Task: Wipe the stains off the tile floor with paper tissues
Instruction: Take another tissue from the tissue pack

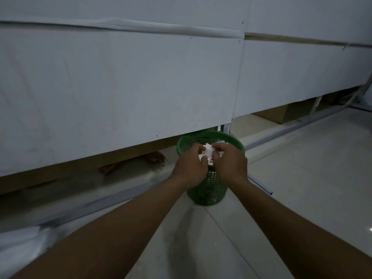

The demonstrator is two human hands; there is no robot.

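Note:
Both my hands reach out over a green mesh waste basket (211,190) that stands on the pale tile floor (302,178). My left hand (190,165) and my right hand (230,162) together hold a crumpled white paper tissue (208,151) just above the basket's rim, fingers curled round it from both sides. More white crumpled tissue lies inside the basket, mostly hidden by my hands.
A white panel wall (120,87) runs across the back, raised off the floor. Another person's bare feet (155,158) show in the gap beneath it. A metal floor rail (302,125) runs along the base. Cardboard boxes (271,115) sit behind the gap at right.

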